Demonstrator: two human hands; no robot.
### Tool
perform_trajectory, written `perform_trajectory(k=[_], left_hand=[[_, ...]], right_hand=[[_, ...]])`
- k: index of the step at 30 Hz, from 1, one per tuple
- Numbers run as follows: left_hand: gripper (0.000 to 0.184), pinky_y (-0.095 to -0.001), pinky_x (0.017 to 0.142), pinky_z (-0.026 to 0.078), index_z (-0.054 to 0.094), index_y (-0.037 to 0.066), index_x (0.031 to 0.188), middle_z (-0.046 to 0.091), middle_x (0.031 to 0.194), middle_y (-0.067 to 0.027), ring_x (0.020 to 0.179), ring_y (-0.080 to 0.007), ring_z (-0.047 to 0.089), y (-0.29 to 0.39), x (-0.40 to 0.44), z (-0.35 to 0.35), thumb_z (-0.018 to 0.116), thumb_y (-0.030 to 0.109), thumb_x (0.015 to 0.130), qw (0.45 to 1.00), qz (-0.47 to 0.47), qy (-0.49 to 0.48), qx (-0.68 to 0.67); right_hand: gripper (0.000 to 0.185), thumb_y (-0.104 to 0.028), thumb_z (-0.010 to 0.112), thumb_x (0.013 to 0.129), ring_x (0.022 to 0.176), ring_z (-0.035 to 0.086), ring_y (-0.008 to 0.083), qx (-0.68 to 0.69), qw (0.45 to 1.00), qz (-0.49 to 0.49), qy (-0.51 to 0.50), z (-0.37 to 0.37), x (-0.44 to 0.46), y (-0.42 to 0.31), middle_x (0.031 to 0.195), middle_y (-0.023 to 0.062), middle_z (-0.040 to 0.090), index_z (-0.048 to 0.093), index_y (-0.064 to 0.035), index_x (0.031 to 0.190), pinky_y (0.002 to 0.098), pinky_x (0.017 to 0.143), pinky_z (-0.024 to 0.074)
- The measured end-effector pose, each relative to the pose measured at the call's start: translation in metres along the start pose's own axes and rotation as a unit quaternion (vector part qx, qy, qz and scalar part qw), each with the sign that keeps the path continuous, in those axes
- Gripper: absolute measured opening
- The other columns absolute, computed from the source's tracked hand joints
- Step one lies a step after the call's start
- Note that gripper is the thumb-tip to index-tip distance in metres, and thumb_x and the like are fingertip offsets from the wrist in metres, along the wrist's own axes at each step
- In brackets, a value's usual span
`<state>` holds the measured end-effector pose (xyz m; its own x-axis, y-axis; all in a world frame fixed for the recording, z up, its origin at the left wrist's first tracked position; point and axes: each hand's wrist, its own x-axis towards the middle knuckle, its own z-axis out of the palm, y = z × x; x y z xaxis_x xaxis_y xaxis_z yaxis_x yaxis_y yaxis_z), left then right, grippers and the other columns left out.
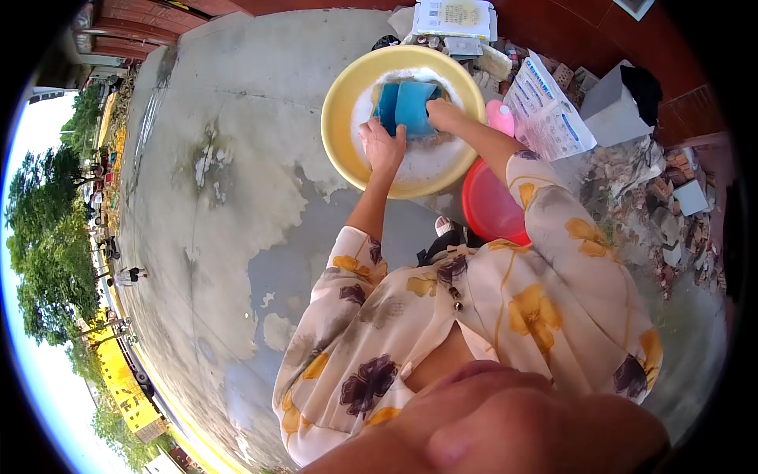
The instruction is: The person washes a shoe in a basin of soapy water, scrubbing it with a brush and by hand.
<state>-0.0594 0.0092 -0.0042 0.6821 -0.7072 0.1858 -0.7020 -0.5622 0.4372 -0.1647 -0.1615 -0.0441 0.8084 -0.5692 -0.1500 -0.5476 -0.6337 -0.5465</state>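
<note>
In the head view a wide yellow basin (338, 162) holds white suds (422, 162) and cloudy water. A bright blue, flat-sided item (416, 101) with a darker fold or inner face stands in the suds; I cannot tell its exact kind. My left hand (383, 148) has its lower left edge between thumb and fingers. At the item's right edge, my right hand (444, 116) is closed on it, with the fingertips partly hidden. Part of the item's underside is covered by foam.
A red basin (493, 204) stands below the yellow one, with a pink bottle (500, 118) close by. To the right are a printed cardboard sheet (546, 109), a white foam box (616, 118) and rubble (671, 213). Concrete ground (213, 197) stretches left.
</note>
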Motion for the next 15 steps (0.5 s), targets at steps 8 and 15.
perform_trajectory(k=[8,15], left_hand=[[0.079,-0.048,0.099,0.039,0.041,0.006,0.133,0.045,0.136,-0.0101,0.117,-0.0286,0.05,-0.006,0.025,0.075,0.042,0.068,0.085,0.479,-0.399,-0.202,-0.755],[0.07,-0.0436,0.096,0.044,0.037,-0.001,0.133,0.048,0.131,-0.0107,0.112,-0.0283,0.053,0.047,0.014,0.044,0.046,0.054,0.091,0.515,-0.538,-0.002,-0.668]], right_hand=[[0.033,-0.014,0.048,0.077,0.052,0.061,0.031,0.185,0.966,0.088,-0.16,0.0,-0.021,-0.03,0.077,0.024,0.062,0.057,0.0082,0.101,0.0422,0.051,0.0513],[0.025,-0.015,0.052,0.082,0.086,0.065,0.0375,-0.078,0.997,0.011,0.02,-0.008,-0.01,-0.018,0.093,0.0246,0.065,0.066,0.0004,0.095,0.0468,0.075,0.0514]])
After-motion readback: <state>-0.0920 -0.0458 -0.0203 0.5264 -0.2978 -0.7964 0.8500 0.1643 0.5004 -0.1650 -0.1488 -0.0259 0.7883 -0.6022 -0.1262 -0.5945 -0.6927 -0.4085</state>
